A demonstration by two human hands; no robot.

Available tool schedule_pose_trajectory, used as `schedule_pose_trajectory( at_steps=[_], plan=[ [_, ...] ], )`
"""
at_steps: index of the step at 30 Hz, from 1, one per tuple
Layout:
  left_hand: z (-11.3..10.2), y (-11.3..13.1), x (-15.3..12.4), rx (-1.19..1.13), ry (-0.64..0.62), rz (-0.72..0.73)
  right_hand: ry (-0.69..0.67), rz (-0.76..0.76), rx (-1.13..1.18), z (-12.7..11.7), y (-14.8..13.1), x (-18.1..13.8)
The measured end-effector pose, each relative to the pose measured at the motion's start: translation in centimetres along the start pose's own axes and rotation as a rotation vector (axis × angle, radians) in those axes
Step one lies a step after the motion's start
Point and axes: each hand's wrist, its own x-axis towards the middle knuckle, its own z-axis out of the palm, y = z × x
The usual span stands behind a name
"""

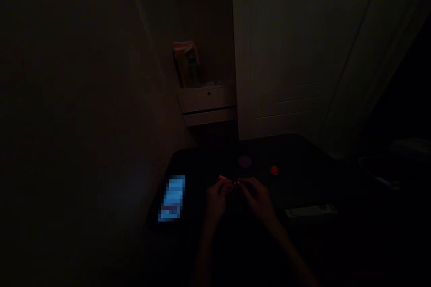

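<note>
In very dim light my left hand [217,195] is over a dark table, its fingers curled and pressed together. A small orange-red strip [222,177] shows just beyond its fingers; whether they hold it I cannot tell. My right hand [258,193] faces it from the right, thumb and forefinger brought together in a pinch. Several tiny reddish dots, bead-like [236,184], show between the fingertips of both hands. What each hand grips is too dark and small to name. A dim purple round thing [245,162] and a small red roundish object [274,170] lie beyond the hands.
A lit, blurred phone-like screen [172,198] lies at the table's left. The dark tabletop [296,152] reaches towards a pale panelled door [286,54]. Behind stands a drawer unit [208,101] with a striped package [186,63] on top. A pale flat item [311,210] shows right of my right arm.
</note>
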Motion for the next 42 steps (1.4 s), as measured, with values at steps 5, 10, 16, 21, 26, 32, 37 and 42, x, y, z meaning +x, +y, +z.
schedule_pose_trajectory(
  at_steps=[5, 10, 16, 21, 26, 32, 37, 42],
  plan=[
    [0.0, 0.1, -0.1, -0.069, -0.002, 0.012, 0.007, -0.002, -0.009, 0.0, 0.0, 0.0],
    [0.1, 0.6, -0.2, -0.053, 0.014, -0.032, 0.000, 0.000, -0.011, 0.1, 0.2, 0.0],
    [0.1, 0.9, -0.2, 0.019, 0.013, -0.056, -0.013, -0.004, -0.008, 0.0, 0.1, 0.0],
    [0.0, 0.6, -0.1, 0.033, 0.028, -0.054, -0.027, 0.007, -0.009, 0.0, 0.0, -0.1],
    [0.0, 0.3, 0.0, -0.040, 0.009, -0.034, -0.022, -0.001, 0.000, 0.0, 0.0, -0.1],
    [-0.2, 1.0, -0.2, 0.097, -0.032, 0.030, -0.141, -0.074, 0.003, 0.0, -0.7, -0.2],
    [-0.2, 1.4, -0.6, 0.097, -0.124, 0.027, -0.152, -0.092, -0.086, 0.4, -0.4, -0.4],
    [-0.2, 1.2, -0.5, 0.122, -0.066, 0.050, -0.107, -0.097, -0.060, 0.4, 0.0, -0.4]
  ],
)
